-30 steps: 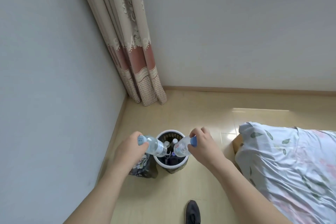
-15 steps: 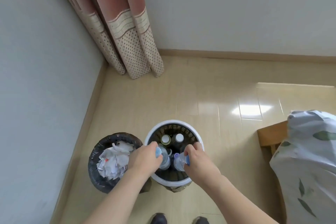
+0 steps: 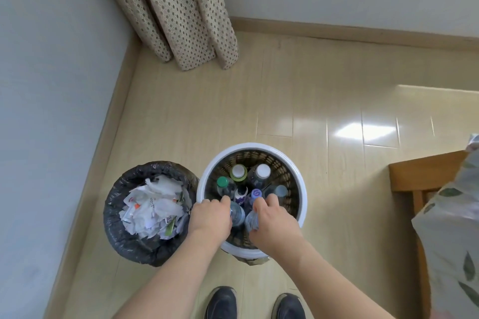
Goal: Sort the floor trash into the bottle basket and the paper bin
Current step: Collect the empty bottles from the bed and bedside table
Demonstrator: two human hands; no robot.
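Observation:
A white-rimmed wicker bottle basket (image 3: 302,184) stands on the floor with several capped bottles upright inside. My left hand (image 3: 210,219) grips a clear water bottle (image 3: 237,213) by its top, lowered inside the basket's near side. Beside it my right hand (image 3: 273,224) grips a second clear bottle (image 3: 251,222), also inside the basket. Left of the basket is the paper bin (image 3: 116,225), lined with a black bag and filled with crumpled white paper (image 3: 153,204).
The bin sits close to the left wall and skirting. A dotted curtain (image 3: 181,15) hangs in the far corner. A wooden bed frame (image 3: 425,176) with leaf-print bedding (image 3: 453,228) is at the right. My dark shoes (image 3: 223,303) stand just behind the basket.
The view has tilted down and closer over the containers. Both hands have lowered their bottles from above the rim into the basket.

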